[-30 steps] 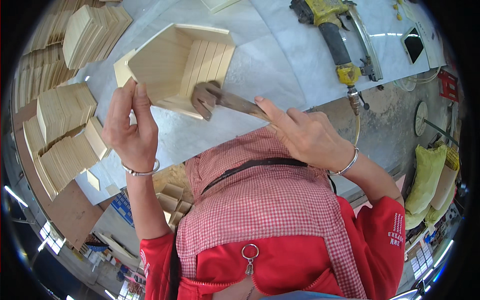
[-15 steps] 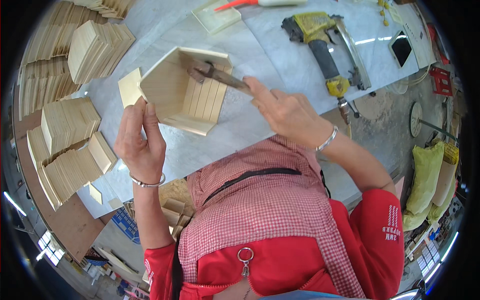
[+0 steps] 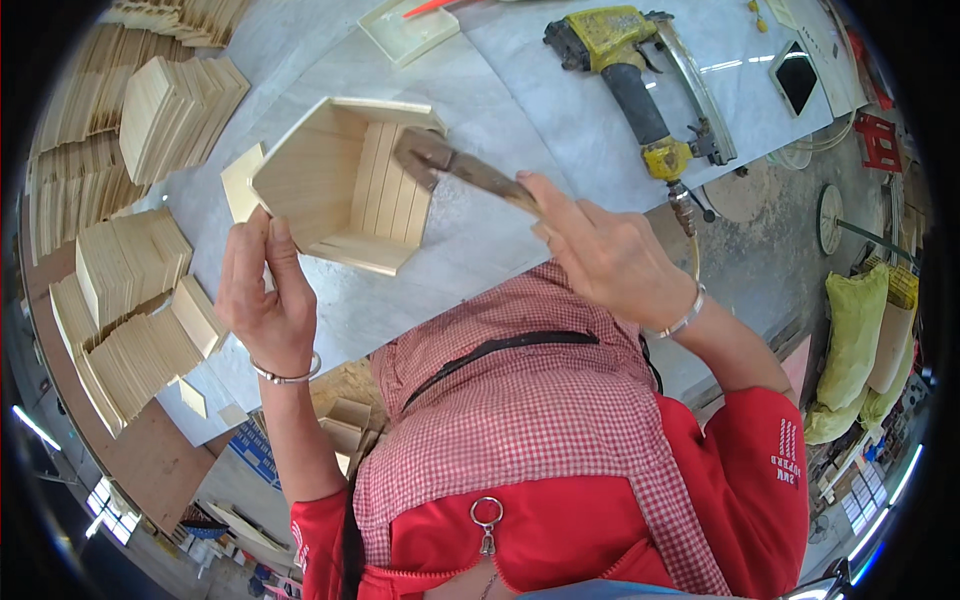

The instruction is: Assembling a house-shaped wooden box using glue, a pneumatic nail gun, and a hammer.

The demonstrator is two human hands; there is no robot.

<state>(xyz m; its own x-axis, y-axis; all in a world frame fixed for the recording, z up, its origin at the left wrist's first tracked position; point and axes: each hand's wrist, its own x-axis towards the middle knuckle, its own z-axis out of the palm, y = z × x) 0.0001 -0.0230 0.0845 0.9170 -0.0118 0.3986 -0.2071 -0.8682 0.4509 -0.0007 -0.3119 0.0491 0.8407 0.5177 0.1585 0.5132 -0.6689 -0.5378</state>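
Note:
A pale wooden box (image 3: 335, 185) with angled sides lies on the grey tabletop, its open side facing me and slatted boards along its right inner part. My left hand (image 3: 268, 290) pinches the box's lower left rim between thumb and fingers. My right hand (image 3: 615, 255) is wrapped round the handle of a hammer (image 3: 480, 178). The slightly blurred hammer head hangs over the box's right side, hiding part of that edge; I cannot tell whether it touches. Beside the box's left corner rests a small flat wood piece (image 3: 240, 183).
Stacks of cut wooden panels (image 3: 180, 115) line the left of the table, with more panels (image 3: 135, 255) nearer. A yellow and black nail gun (image 3: 635, 100) with a hose lies at the right. Behind the box sits a shallow tray (image 3: 405, 35); a phone (image 3: 795, 78) lies far right.
The hammer head has come out from the box's inner wall toward its right edge, and my right hand has shifted right and down. My left hand keeps its pinch. The whole view has shifted slightly.

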